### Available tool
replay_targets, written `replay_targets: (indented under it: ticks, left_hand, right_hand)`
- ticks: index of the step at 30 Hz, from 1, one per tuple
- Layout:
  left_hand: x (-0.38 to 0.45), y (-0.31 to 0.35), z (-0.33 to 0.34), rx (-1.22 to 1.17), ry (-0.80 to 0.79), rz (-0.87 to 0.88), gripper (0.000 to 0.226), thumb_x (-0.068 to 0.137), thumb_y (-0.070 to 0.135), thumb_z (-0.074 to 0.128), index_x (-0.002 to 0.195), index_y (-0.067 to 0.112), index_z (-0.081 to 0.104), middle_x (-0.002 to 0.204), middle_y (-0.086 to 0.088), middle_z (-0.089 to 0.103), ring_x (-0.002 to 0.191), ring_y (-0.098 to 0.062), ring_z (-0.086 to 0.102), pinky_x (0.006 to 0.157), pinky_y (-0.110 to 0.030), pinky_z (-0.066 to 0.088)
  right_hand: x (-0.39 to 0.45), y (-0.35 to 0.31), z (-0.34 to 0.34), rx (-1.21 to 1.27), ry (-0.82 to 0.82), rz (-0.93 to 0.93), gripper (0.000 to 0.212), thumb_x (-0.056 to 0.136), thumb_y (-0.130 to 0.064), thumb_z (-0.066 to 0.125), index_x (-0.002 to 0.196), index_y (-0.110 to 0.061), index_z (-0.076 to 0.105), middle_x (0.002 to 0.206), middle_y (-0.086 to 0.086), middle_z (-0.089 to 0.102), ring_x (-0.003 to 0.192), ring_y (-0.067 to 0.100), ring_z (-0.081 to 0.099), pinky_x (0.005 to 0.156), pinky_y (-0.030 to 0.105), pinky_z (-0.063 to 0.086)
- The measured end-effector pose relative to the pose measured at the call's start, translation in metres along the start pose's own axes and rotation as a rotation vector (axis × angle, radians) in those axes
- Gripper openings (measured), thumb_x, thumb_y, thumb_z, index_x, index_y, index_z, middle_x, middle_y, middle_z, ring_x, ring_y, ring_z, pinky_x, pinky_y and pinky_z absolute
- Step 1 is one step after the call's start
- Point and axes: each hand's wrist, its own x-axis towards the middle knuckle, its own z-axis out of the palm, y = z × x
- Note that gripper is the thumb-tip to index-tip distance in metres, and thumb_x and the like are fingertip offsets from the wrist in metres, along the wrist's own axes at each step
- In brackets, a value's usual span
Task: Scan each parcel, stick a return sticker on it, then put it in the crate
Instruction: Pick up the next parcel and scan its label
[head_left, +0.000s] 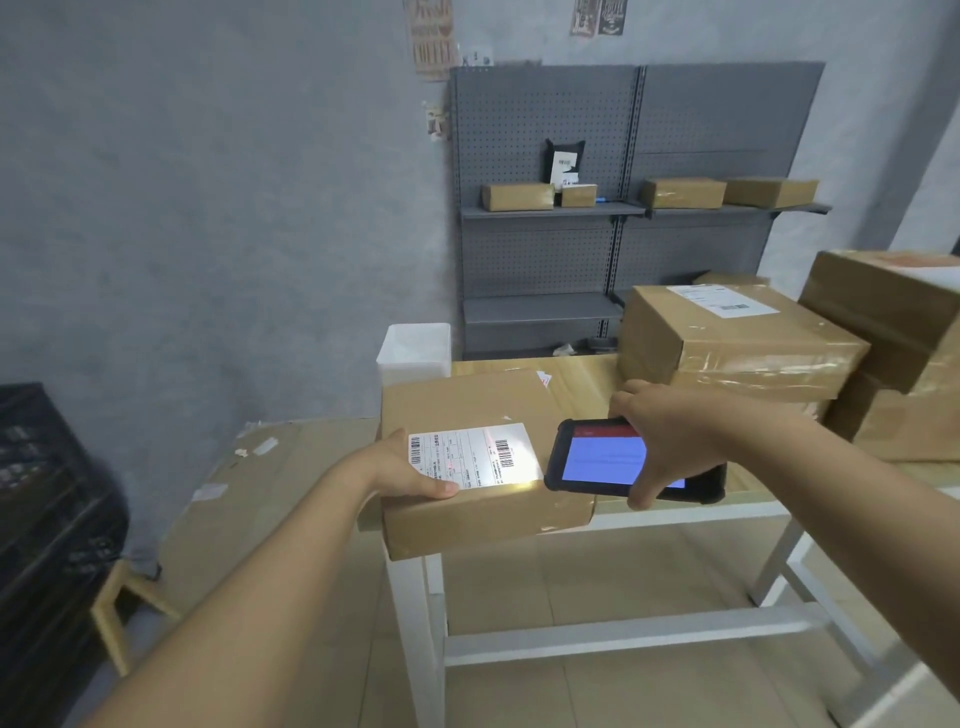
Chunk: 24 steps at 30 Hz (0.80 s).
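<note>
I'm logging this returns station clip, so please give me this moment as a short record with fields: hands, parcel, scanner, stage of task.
left hand: left hand grips the near left edge of the parcel, thumb on its top
right hand: right hand holds the handheld scanner
parcel: brown box, white shipping label facing up, partly over the table edge
scanner: blue screen lit, light falling on the label's right part
stage: scanning; no return sticker seen on this box
other parcels: stacked boxes at the right

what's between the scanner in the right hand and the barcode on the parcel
Nothing solid: in the head view the scanner sits just right of the label on the parcel, only its light falling on the label's right edge.
</note>
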Motion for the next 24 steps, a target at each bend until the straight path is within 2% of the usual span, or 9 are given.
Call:
replay_targets:
  ticks: [5,8,12,15,17,21,24]
  left_hand:
    - [-0.001,0.002,0.0,0.031,-0.003,-0.007,0.102,0.062,0.055,0.083,0.142,0.022,0.03,0.138,0.003,0.046,0.104,-0.017,0.046,0.066,-0.03,0.039]
    - [-0.001,0.001,0.0,0.016,-0.005,0.004,0.102,0.063,0.053,0.083,0.142,0.022,0.029,0.137,0.004,0.046,0.102,-0.016,0.044,0.06,-0.025,0.036]
    - [-0.001,0.0,0.0,0.017,-0.004,-0.011,0.103,0.062,0.054,0.083,0.142,0.021,0.028,0.138,0.004,0.045,0.104,-0.017,0.044,0.068,-0.03,0.039]
    - [-0.001,0.001,0.0,0.014,-0.009,-0.011,0.104,0.061,0.054,0.084,0.142,0.021,0.028,0.137,0.004,0.046,0.104,-0.017,0.045,0.064,-0.029,0.039]
    - [-0.001,0.0,0.0,0.017,-0.015,-0.015,0.106,0.06,0.055,0.084,0.143,0.021,0.026,0.137,0.004,0.045,0.105,-0.017,0.045,0.066,-0.031,0.04]
    - [0.0,0.0,0.0,0.054,-0.012,-0.007,0.108,0.059,0.057,0.083,0.143,0.02,0.026,0.138,0.003,0.045,0.106,-0.018,0.046,0.072,-0.034,0.044]
    - [0.001,0.0,0.001,0.047,-0.001,-0.004,0.109,0.059,0.057,0.083,0.143,0.02,0.026,0.139,0.003,0.045,0.104,-0.017,0.045,0.073,-0.034,0.043]
  right_hand:
    - [0.0,-0.003,-0.004,-0.018,-0.004,0.007,0.078,0.045,-0.065,0.072,0.109,-0.029,0.045,0.092,-0.012,0.04,0.079,0.01,0.051,0.062,0.026,0.049]
    - [0.001,-0.003,-0.005,-0.005,-0.006,0.012,0.08,0.042,-0.067,0.069,0.109,-0.029,0.045,0.093,-0.012,0.04,0.077,0.009,0.05,0.061,0.026,0.048]
    - [0.002,-0.002,-0.002,0.018,-0.028,0.005,0.082,0.038,-0.07,0.068,0.107,-0.032,0.044,0.094,-0.014,0.041,0.077,0.007,0.049,0.059,0.024,0.045]
    - [0.004,-0.002,-0.002,0.023,-0.027,0.016,0.083,0.041,-0.069,0.07,0.111,-0.03,0.044,0.094,-0.015,0.04,0.078,0.008,0.049,0.06,0.024,0.046]
    - [0.004,-0.004,-0.003,0.016,-0.033,0.023,0.082,0.044,-0.068,0.07,0.112,-0.03,0.044,0.094,-0.015,0.04,0.078,0.008,0.049,0.057,0.022,0.043]
    - [0.005,-0.01,-0.012,-0.028,-0.041,0.01,0.081,0.042,-0.066,0.072,0.108,-0.027,0.047,0.092,-0.013,0.041,0.08,0.011,0.052,0.068,0.031,0.054]
    - [0.007,-0.018,-0.023,-0.119,-0.041,0.008,0.078,0.044,-0.064,0.074,0.106,-0.024,0.048,0.091,-0.011,0.041,0.081,0.015,0.055,0.067,0.033,0.054]
